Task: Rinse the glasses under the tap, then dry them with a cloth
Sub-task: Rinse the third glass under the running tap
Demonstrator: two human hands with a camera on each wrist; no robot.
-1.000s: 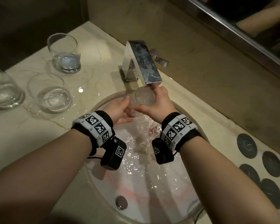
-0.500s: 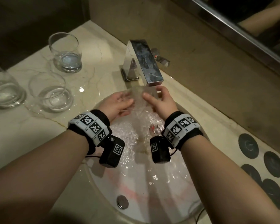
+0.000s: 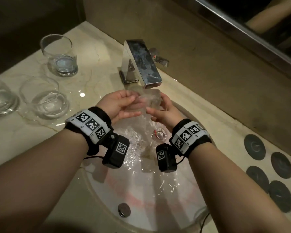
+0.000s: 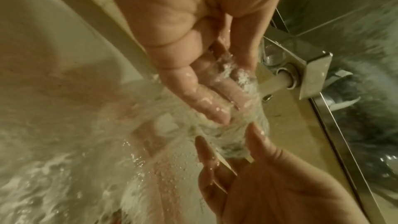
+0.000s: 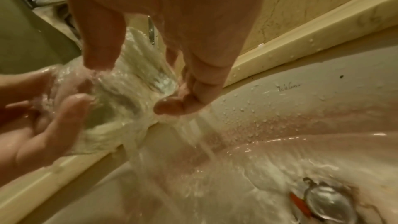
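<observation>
A clear glass (image 3: pixel 146 98) lies on its side right under the spout of the chrome tap (image 3: pixel 141 64), with water running over it. My left hand (image 3: pixel 124 105) holds its left end, thumb on top and fingers underneath. My right hand (image 3: pixel 165 110) grips the other end. In the left wrist view the left hand's fingers (image 4: pixel 193 91) lie wet along the glass (image 4: pixel 228 135), and the right hand (image 4: pixel 258 168) pinches it from below. In the right wrist view the right hand (image 5: pixel 193 57) has thumb and fingers curled round the glass (image 5: pixel 129 91), and the left hand (image 5: pixel 43 117) cups it.
Three more glasses stand on the wet marble counter at the left: one at the back (image 3: pixel 60 56), one nearer (image 3: pixel 45 100), one at the edge (image 3: pixel 0 98). The white sink (image 3: pixel 141 207) has water flowing to its drain (image 3: pixel 158 134). Several dark round coasters (image 3: pixel 267 165) lie at the right.
Both hands have risen closer to the spout and spread a little apart. The glass has turned between them, and water keeps running over it.
</observation>
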